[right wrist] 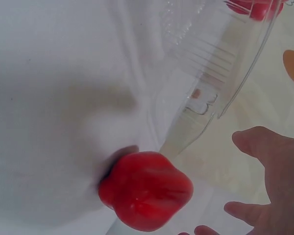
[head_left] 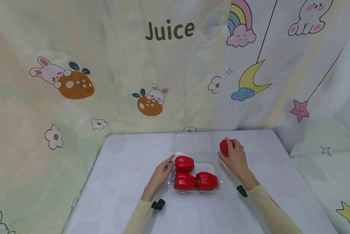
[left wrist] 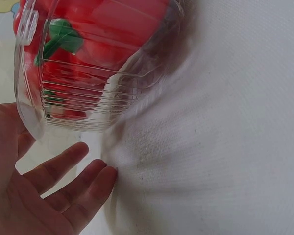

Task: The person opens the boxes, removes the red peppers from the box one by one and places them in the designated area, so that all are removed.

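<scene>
A clear plastic clamshell box [head_left: 205,166] lies with its lid [head_left: 193,144] folded back. Three red bell peppers sit in it: one at the back left [head_left: 184,164], one at the front left [head_left: 184,181], one at the front right [head_left: 206,181]. Beside the box's left wall is my left hand [head_left: 161,174], fingers loosely extended near the rim; contact cannot be made out. Right of the box, a fourth red bell pepper [right wrist: 146,191] stands on the table. My right hand [head_left: 235,159] reaches over it, and the right wrist view shows spread fingers [right wrist: 255,142] apart from the pepper.
The table [head_left: 128,162] has a pale cloth. A printed curtain [head_left: 116,78] hangs behind its back edge. The raised lid extends toward that edge. Dark wrist cameras sit at both sleeves.
</scene>
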The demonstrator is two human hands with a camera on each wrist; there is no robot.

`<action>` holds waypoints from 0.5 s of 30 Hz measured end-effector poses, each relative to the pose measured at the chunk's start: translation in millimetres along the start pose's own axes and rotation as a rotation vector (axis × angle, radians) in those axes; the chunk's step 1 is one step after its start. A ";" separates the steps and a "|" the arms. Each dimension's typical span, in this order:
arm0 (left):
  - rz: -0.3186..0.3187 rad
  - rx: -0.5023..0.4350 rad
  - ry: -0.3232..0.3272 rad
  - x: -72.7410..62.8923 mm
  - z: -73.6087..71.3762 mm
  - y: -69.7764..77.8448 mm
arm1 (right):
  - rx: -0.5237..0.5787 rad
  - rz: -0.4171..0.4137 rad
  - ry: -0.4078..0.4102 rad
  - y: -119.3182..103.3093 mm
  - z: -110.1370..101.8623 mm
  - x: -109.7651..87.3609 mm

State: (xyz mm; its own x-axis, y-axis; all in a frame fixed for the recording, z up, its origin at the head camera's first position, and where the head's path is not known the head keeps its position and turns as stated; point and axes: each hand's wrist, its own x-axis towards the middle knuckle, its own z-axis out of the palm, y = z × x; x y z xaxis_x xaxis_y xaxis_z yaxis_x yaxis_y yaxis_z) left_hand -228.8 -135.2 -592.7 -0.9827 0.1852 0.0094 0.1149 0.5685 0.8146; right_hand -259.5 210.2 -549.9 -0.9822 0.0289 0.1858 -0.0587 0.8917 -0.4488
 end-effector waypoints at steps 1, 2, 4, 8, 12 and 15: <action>-0.002 0.000 0.000 0.0 0.1 0.1 | 0.002 -0.001 0.000 -0.3 -0.2 -0.7; -0.005 0.001 0.001 0.0 0.2 0.1 | 0.005 -0.003 -0.001 -0.6 -0.6 -1.4; -0.010 0.002 0.001 0.0 0.5 0.0 | 0.012 -0.006 -0.002 -1.4 -1.3 -2.7; -0.013 0.002 0.002 0.1 0.9 -0.4 | 0.026 -0.009 -0.011 -3.3 -2.9 -5.8; -0.013 -0.004 0.001 0.0 1.1 -0.6 | 0.033 -0.012 -0.016 -4.9 -4.0 -8.6; -0.014 -0.005 0.000 0.1 1.0 -0.2 | 0.035 -0.017 -0.017 -6.3 -5.0 -10.4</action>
State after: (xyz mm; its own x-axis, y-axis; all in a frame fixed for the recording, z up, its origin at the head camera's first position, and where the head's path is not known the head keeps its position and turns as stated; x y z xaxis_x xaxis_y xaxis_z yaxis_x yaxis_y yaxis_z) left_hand -228.8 -134.4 -593.5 -0.9842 0.1771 -0.0018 0.1006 0.5674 0.8173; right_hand -248.1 206.5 -544.7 -0.9838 0.0055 0.1792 -0.0817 0.8758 -0.4757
